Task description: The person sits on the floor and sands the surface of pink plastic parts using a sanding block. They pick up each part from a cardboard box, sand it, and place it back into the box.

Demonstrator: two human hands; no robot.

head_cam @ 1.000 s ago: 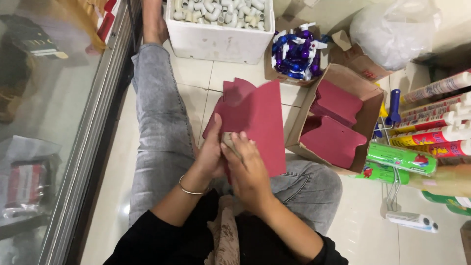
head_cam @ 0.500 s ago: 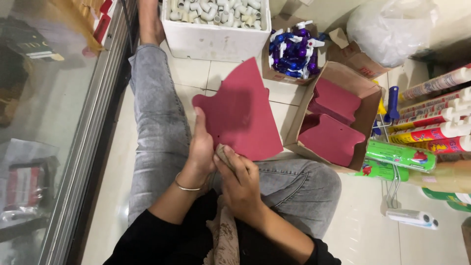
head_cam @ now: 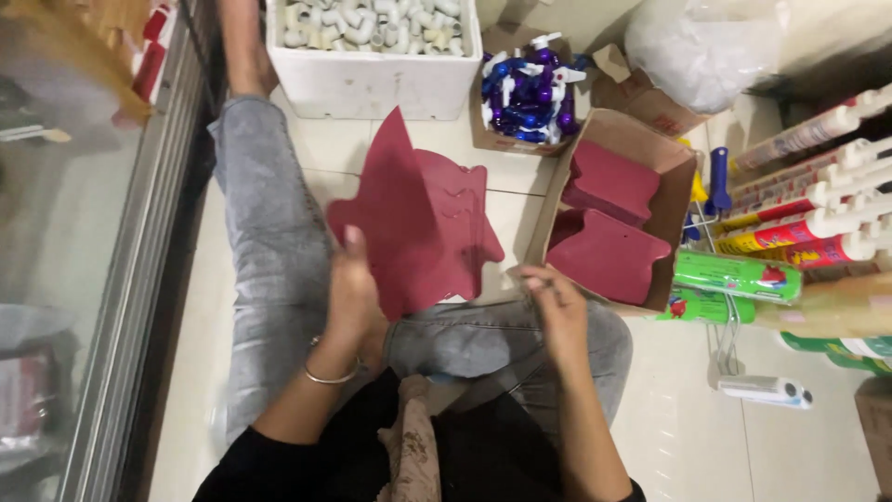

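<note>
Dark red card cutout (head_cam: 413, 228), flat sheet w/ notched, lobed edges and a pointed top corner, is held upright-ish above the lap, tilted toward the floor tiles, gripped at its lower left edge by the left hand (head_cam: 353, 297). A fold or second layer is seen along its middle; which one can't be told. Right hand (head_cam: 557, 302) is kept just beside the lower right edge, apart from it, fingers curled.

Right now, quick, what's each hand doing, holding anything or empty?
Left hand: closed on the dark red sheets, holding them up.
Right hand: off the sheets, fingers curled; whether they pinch something small cannot be told.
</note>
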